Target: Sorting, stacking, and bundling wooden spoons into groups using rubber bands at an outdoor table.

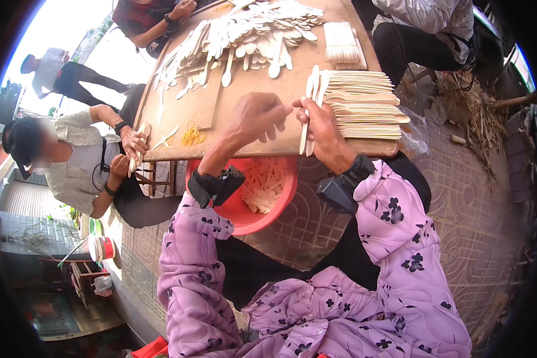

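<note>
My right hand [325,131] is closed around a few slim wooden cutlery pieces [314,89], held upright at the table's near edge. Just left of it, my left hand [258,118] hovers over the table with curled fingers, its fingertips close to my right thumb. Whatever those fingers might hold is hidden. Against my right hand lie neat rows of stacked wooden cutlery [364,107], handles pointing right. A large loose heap of wooden spoons [244,42] covers the table's far side. Below my left wrist, a red basin [289,191] holds more wooden pieces [262,185].
The brown table [250,152] carries yellow rubber bands [194,136] and a pale bundle of cutlery [341,45]. At the left, a seated person [77,149] handles wooden pieces at the table's edge. Others sit at the far side. Dry stalks [477,107] lie at the right.
</note>
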Demonstrator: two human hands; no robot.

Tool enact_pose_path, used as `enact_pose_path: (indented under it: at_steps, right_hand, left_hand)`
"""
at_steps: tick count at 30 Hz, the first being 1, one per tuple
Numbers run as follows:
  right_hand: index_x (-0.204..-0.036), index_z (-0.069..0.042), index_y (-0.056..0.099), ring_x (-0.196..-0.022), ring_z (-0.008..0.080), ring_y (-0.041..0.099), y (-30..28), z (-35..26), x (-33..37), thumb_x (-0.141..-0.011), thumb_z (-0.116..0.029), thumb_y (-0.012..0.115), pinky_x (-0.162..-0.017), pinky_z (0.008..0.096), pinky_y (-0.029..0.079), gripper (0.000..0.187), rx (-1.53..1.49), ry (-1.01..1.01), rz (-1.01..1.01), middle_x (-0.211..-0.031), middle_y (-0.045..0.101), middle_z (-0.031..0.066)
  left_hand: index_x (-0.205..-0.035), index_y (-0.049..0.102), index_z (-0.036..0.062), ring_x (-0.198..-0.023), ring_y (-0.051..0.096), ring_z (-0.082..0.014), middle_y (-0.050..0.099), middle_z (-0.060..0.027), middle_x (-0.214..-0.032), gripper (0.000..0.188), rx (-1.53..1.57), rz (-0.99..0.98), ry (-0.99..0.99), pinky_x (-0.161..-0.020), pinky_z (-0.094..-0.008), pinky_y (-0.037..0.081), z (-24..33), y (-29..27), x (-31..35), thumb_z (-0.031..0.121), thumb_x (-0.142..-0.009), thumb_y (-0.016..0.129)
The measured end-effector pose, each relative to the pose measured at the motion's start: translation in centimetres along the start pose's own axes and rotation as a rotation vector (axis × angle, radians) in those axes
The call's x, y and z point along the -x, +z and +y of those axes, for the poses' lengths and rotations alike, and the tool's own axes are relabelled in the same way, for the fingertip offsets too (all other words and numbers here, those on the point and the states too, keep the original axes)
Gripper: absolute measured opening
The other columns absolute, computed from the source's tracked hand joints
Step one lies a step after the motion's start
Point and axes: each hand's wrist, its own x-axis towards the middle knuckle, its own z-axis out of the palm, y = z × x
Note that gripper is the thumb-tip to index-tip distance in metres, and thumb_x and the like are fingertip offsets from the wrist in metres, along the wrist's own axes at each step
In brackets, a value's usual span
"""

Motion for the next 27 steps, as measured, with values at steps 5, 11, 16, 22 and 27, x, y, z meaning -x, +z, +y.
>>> enact_pose_path:
  at_steps: [5, 11, 16, 22, 27]
  right_hand:
    - [-0.092, -0.006, 0.057, -0.06, 0.0049, 0.035, -0.2, -0.8, 0.3, -0.088, -0.03, 0.046, -0.053, 0.0224, 0.029, 0.028, 0.012, -0.024, -0.033, -0.065, 0.041, -0.0053]
    - [-0.085, -0.003, 0.055, -0.06, 0.0055, 0.035, -0.5, -1.1, -0.3, -0.091, -0.028, 0.047, -0.053, 0.0214, 0.029, 0.027, -0.028, -0.169, -0.055, -0.064, 0.04, -0.0033]
    - [-0.082, -0.001, 0.055, -0.063, 0.0081, 0.04, -0.5, -1.2, -0.7, -0.091, -0.026, 0.047, -0.058, 0.0241, 0.035, 0.028, 0.057, -0.255, 0.025, -0.067, 0.046, -0.0005]
    - [-0.086, 0.004, 0.056, -0.072, 0.017, 0.059, 0.8, -1.3, -0.9, -0.096, -0.027, 0.04, -0.066, 0.0322, 0.045, 0.036, 0.599, -0.865, 0.066, -0.073, 0.061, 0.0124]
    - [-0.093, 0.001, 0.054, -0.049, 0.0086, 0.047, 1.5, -0.4, 0.7, -0.096, -0.036, 0.04, -0.047, 0.0229, 0.039, 0.04, 0.386, -0.228, -0.482, -0.065, 0.054, 0.0024]
  left_hand:
    - [-0.082, 0.057, 0.0008, -0.061, 0.059, -0.022, 0.06, -0.0101, -0.07, 0.037, -0.561, 0.444, 0.139, -0.057, -0.036, 0.047, -6.4, -1.2, -9.2, 0.037, -0.079, 0.062]
    - [-0.093, 0.056, -0.0018, -0.085, 0.061, -0.0363, 0.061, -0.0222, -0.093, 0.028, -0.757, 0.574, -0.011, -0.065, -0.0453, 0.046, -6.6, 0.5, -12.2, 0.022, -0.078, 0.054]
    - [-0.085, 0.05, 0.0037, -0.075, 0.057, -0.0382, 0.057, -0.0192, -0.078, 0.019, -0.844, 0.498, 0.057, -0.063, -0.0496, 0.043, -7.4, -0.5, -7.8, 0.02, -0.088, 0.04]
    - [-0.092, 0.053, 0.0067, -0.076, 0.057, -0.0344, 0.054, -0.0143, -0.078, 0.013, -0.915, 0.242, 0.283, -0.064, -0.0423, 0.044, -1.0, -3.1, 3.8, 0.009, -0.088, 0.041]
    - [-0.094, 0.054, 0.0064, -0.071, 0.058, -0.03, 0.055, -0.0115, -0.078, 0.01, -0.871, 0.327, 0.408, -0.064, -0.0381, 0.046, 1.7, -3.1, 3.1, 0.011, -0.085, 0.052]
